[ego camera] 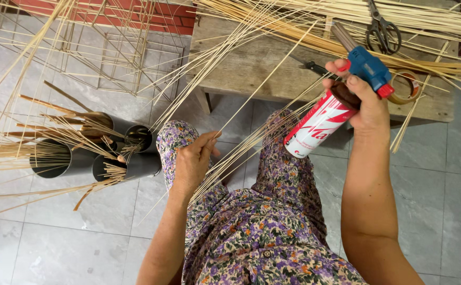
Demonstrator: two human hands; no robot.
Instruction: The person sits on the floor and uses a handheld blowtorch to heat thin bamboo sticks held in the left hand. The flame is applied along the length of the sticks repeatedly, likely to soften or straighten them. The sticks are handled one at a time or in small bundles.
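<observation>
A wooden bench (251, 68) stands ahead, strewn with long bamboo strips (346, 21). Left on the floor, dark tubes (83, 158) hold more sticks. On the bench lie scissors (383, 29) and a tape roll (407, 87). Her right hand (359, 100) is wrapped tight round a red-and-white gas torch (323, 119), above her knee. Her left hand (193, 161) pinches thin strips (241, 145) over her lap

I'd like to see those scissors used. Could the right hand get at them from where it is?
Probably not right away: the right hand is full, gripping a torch can. The scissors lie on the bench just beyond it, uncovered atop the bamboo strips.
</observation>
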